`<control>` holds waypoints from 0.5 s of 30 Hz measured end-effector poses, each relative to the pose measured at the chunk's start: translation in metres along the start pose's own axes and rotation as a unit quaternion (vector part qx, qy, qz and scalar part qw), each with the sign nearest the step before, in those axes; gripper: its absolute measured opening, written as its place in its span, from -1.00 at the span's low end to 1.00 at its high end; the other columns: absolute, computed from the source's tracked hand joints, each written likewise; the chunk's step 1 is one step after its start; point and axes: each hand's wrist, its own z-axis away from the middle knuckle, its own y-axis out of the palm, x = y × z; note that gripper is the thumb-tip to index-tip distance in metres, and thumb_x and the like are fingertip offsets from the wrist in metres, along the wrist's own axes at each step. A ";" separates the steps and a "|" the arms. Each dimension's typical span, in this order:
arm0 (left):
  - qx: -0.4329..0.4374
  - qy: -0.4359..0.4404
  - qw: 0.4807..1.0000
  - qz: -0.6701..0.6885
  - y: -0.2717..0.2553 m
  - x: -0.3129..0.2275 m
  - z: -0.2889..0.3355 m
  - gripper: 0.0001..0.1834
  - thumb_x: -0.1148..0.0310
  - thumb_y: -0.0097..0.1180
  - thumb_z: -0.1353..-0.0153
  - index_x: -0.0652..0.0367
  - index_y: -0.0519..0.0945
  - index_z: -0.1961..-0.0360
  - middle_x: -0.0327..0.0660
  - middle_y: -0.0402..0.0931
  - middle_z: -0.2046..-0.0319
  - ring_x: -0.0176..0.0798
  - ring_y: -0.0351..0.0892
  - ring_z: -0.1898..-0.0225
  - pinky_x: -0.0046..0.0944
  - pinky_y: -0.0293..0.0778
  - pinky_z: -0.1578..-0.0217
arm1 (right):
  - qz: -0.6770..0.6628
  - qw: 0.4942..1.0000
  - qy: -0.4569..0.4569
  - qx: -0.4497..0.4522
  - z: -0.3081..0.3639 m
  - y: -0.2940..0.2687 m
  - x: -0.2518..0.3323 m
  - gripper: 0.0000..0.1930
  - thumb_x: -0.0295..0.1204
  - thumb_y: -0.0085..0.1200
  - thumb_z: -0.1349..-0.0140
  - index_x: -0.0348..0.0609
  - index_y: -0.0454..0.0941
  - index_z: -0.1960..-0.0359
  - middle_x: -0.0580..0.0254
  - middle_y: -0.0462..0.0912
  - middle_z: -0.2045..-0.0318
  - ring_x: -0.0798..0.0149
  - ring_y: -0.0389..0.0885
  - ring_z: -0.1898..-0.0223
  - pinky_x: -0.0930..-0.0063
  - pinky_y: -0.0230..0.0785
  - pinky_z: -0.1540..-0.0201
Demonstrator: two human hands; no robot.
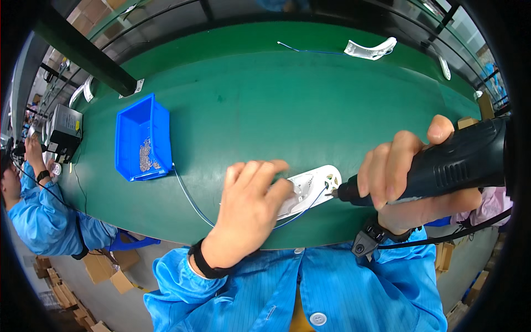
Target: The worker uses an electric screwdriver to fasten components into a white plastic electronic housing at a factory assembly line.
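Note:
My right hand [398, 166] is wrapped round a black electric screwdriver [464, 160], held nearly level. Its bit points left, right by the end of a white plastic housing [326, 176] on the green table, where holes and small metal-coloured spots show. I cannot tell if the bit touches it. Over the housing's left part my left hand [251, 199] hangs with bent fingers, thumb and forefinger apart, and nothing visible between them. It hides much of the housing. A thin blue cable [301, 213] runs across the housing and under the left hand.
A blue bin [160, 130] with many small screws [146, 156] stands at the left on the green table [232, 99]. Another white curved part [370, 50] with a cable lies at the far edge. A dark post [88, 50] rises far left. Beyond the left edge sits a co-worker [47, 210].

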 end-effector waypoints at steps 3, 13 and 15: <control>0.003 0.031 0.998 0.050 0.008 -0.006 0.002 -0.79 0.44 0.30 0.32 0.08 0.53 0.57 -0.38 0.43 0.51 -0.28 0.38 0.40 -0.19 0.17 0.19 | -0.010 1.000 0.019 0.005 0.001 0.008 -0.003 -0.26 0.20 -0.06 -0.09 -0.10 0.10 -0.09 0.13 0.51 0.57 0.23 0.53 0.63 0.35 0.42 0.52; 0.000 0.028 0.999 0.038 0.011 -0.013 0.005 -0.80 0.39 0.28 0.23 0.14 0.49 0.57 -0.31 0.41 0.50 -0.26 0.39 0.39 -0.11 0.19 0.13 | 0.009 0.999 0.036 -0.002 0.004 0.019 -0.013 -0.29 0.19 0.01 -0.05 -0.13 0.11 0.03 0.10 0.50 0.55 0.22 0.54 0.60 0.32 0.46 0.46; -0.002 0.022 1.000 0.013 0.010 -0.014 0.007 -0.78 0.38 0.28 0.23 0.14 0.46 0.59 -0.30 0.39 0.51 -0.28 0.38 0.39 -0.08 0.18 0.12 | 0.011 1.000 0.024 0.005 0.005 0.019 -0.016 -0.29 0.19 0.01 -0.05 -0.13 0.11 0.04 0.09 0.50 0.55 0.22 0.54 0.60 0.31 0.46 0.45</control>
